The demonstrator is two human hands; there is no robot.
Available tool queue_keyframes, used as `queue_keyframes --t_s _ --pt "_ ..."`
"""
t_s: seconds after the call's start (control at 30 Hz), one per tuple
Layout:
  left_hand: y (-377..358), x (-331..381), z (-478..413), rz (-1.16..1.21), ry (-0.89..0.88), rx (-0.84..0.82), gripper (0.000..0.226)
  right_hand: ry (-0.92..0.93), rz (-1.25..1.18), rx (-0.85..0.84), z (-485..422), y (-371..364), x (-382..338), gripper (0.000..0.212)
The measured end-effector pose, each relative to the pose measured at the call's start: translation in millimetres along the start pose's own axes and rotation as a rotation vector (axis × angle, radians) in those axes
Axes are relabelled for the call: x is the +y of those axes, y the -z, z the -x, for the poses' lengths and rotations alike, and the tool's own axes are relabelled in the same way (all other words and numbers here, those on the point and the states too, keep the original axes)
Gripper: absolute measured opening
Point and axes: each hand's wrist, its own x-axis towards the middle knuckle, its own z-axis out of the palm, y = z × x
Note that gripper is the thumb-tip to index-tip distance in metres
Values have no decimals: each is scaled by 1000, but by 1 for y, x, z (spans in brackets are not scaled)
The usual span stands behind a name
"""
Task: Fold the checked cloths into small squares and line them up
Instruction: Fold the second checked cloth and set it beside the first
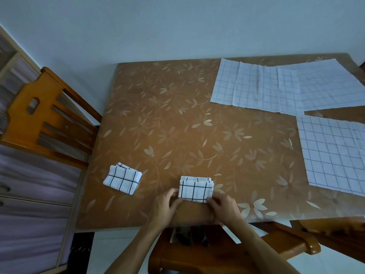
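Observation:
A small folded checked cloth [195,188] lies near the table's front edge. My left hand [166,204] pinches its near left corner and my right hand [223,206] pinches its near right corner. A second folded checked square [122,178] lies to the left, apart from the first and turned at a slight angle. At the far right, unfolded checked cloths lie flat: one [252,86] overlapped by another [325,86], and a third [335,155] nearer the right edge.
The table [177,119] has a brown flowered cover. A wooden chair [43,115] stands at its left side, with a cabinet [29,194] beyond it. Another wooden chair [197,254] sits under the front edge below my arms.

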Motion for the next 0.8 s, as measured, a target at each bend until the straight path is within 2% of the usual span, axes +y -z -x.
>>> queue_keyframes --t_s 0.13,0.2,0.37,0.63,0.8 --pt "-1 6 -10 85 123 46 25 -86 -7 29 -7 0 -5 17" --pt "-3 5 -14 77 138 60 29 -123 -19 40 -9 -1 -5 19" --pt "-2 12 -15 53 152 65 18 -191 -9 41 -12 -1 -6 22" --pt "-12 22 -15 -155 205 119 21 -229 5 74 -11 -3 -9 21" --pt "-13 45 -13 -333 329 138 23 -237 16 83 -11 -4 -11 22"
